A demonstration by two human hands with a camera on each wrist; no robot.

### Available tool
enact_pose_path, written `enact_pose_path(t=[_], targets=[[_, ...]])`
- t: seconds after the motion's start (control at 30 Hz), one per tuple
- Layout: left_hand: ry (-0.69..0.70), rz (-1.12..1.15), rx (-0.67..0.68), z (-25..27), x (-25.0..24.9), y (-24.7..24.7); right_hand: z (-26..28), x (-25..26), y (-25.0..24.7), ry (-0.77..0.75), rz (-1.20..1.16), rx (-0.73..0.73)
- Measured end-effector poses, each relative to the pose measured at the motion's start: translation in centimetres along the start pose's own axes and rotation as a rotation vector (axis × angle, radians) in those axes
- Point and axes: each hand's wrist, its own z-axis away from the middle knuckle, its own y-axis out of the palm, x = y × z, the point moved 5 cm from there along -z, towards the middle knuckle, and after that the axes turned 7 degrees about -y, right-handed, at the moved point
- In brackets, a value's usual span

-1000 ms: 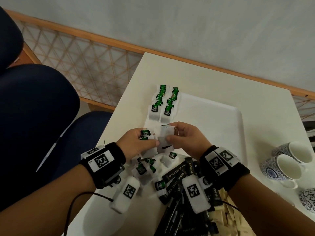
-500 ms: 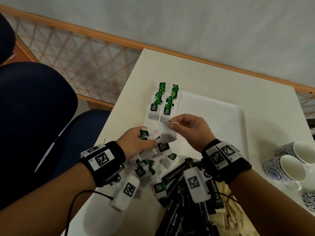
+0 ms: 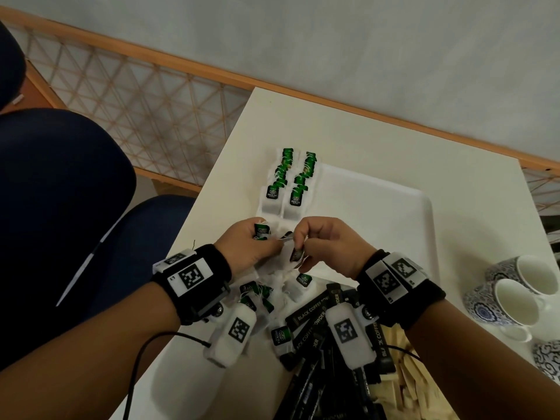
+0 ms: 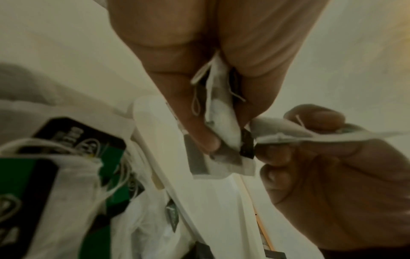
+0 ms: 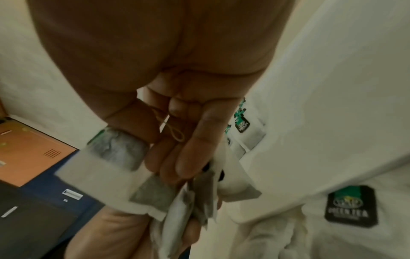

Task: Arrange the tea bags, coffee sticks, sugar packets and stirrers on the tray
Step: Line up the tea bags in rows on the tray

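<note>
L wrist cam only: string loop (image 4: 195, 105) beside pinched tea bag (image 4: 221, 112).

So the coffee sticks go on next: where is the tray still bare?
The tray is bare right of the two tea bag rows, out to its right rim. Crowded: its near edge, under both hands and the loose pile.

Half a second ago the right hand (image 3: 324, 247) was lifted over the near left part of the white plastic tray (image 3: 394, 207), pinching one white paper tea bag (image 3: 292, 256) apart from the left hand (image 3: 248, 250). Now the right hand has come down and toward the left hand, so the two hands touch again above the tray's near left corner. The tea bag hangs lower, between both hands, and the fingers of both hands pinch the bags together.
</note>
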Motion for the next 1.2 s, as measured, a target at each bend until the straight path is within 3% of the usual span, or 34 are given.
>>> enact_pose_path(t=[0.13, 0.3, 0.43, 0.57, 0.73, 0.93, 1.2], targets=[[-0.033, 0.089, 0.117, 0.3, -0.1, 0.7, -0.5, -0.3, -1.3, -0.009, 0.085, -0.075], [-0.127, 0.224, 0.147, 0.4, 0.2, 0.5, -0.5, -1.0, -2.0, -0.004, 0.112, -0.123], [-0.115, 0.276, 0.188, 0.5, 0.2, 0.8, -0.7, -0.4, -1.4, -0.038, 0.128, -0.144], [-0.104, 0.290, 0.157, 0.2, 0.4, 0.8, -1.0, -0.4, -1.4, -0.064, 0.175, -0.173], [-0.044, 0.349, 0.088, -0.5, 0.3, -0.1, -1.1, -1.0, -2.8, 0.031, 0.111, -0.366], [-0.017, 0.346, 0.016, -1.2, 0.6, -1.3, -1.0, -2.0, -2.6, 0.131, 0.095, -0.278], [-0.028, 0.355, -0.003, -1.4, 0.8, -2.8, -2.7, -1.0, -3.1, 0.033, 0.123, -0.294]])
